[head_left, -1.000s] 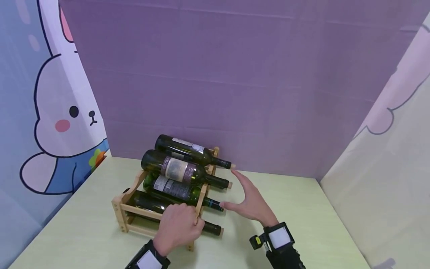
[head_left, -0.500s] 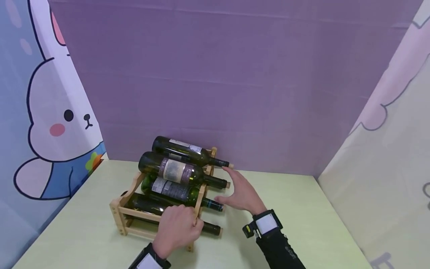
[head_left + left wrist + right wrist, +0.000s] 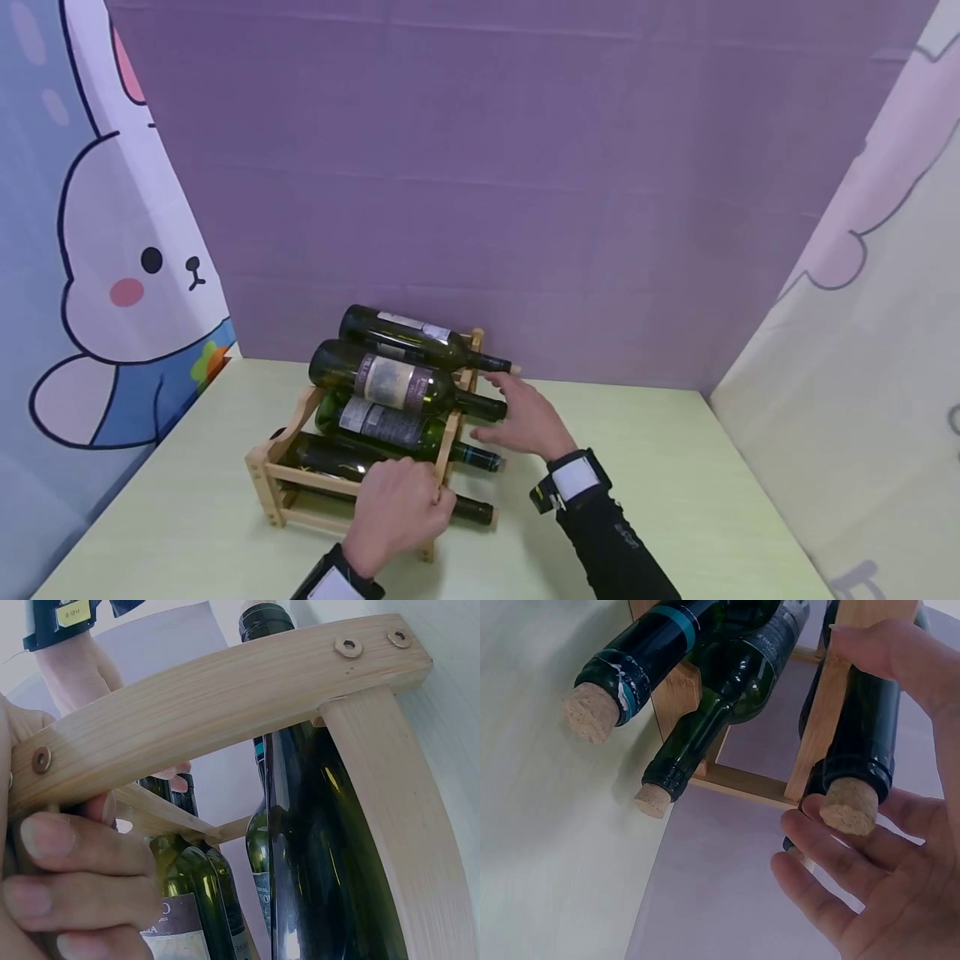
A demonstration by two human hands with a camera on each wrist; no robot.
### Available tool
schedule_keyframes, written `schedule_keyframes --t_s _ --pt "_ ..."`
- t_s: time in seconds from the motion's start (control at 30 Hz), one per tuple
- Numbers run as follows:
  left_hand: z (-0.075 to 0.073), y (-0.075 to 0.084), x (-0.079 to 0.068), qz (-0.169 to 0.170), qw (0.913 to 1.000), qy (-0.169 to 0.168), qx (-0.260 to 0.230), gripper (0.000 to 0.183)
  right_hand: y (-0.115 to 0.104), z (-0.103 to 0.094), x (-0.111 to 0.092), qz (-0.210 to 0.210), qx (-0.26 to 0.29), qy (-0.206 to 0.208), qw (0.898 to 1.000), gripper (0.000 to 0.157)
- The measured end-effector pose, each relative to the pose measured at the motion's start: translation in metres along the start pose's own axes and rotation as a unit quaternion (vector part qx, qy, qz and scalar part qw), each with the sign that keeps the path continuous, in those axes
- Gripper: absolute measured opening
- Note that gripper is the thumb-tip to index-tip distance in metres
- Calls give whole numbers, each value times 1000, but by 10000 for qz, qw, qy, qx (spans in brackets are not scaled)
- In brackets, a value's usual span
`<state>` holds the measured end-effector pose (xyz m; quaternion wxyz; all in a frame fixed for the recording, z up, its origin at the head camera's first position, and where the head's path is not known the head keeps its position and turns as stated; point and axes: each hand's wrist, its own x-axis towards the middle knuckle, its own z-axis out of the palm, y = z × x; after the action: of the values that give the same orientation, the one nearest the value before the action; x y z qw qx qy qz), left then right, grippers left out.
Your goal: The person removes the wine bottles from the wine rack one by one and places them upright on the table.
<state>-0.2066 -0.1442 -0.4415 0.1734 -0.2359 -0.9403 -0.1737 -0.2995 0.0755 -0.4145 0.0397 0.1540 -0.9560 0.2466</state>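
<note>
A wooden wine rack (image 3: 318,479) holds several dark green wine bottles lying on their sides, their corked necks to the right. My left hand (image 3: 401,508) grips the rack's near right corner, its fingers curled beneath the wood in the left wrist view. My right hand (image 3: 528,417) is at the neck of the upper bottle with a cream and purple label (image 3: 393,382). In the right wrist view, the thumb and loosely spread fingers lie on either side of that bottle's neck (image 3: 862,735), near its cork (image 3: 849,806). Whether they touch it is unclear.
The rack stands on a pale table (image 3: 645,492), close to a purple backdrop (image 3: 525,183). Another bottle (image 3: 405,336) lies behind the labelled one. Lower down are a green bottle (image 3: 386,421) and a front bottle (image 3: 330,454). A rabbit-print cloth (image 3: 127,225) hangs at left.
My right hand has moved left, from just beyond the corks to around the upper bottle's neck. My left hand keeps its grip on the rack. The bottles stay in place.
</note>
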Motion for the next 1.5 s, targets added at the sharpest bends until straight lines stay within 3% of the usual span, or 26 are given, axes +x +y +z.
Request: schedule_keyframes --t_s 0.4,0.7,0.97,1.23,1.5 --pt "-1 0 -2 -118 9998 21 -126 53 -12 8 24 -107 -514 -168 9985 62" --pt "-1 -1 -2 -112 9999 -10 -123 52 -11 16 32 -193 -843 -200 9961 48" --pt "2 -1 -3 -88 9999 131 -61 52 -9 23 35 -114 -912 -299 9953 24" --pt "3 -1 -2 -54 9999 145 -77 52 -7 27 37 65 -1047 -68 9945 19" --pt "1 1 -1 -109 9999 65 -32 52 -5 31 35 -17 -1106 219 9936 35"
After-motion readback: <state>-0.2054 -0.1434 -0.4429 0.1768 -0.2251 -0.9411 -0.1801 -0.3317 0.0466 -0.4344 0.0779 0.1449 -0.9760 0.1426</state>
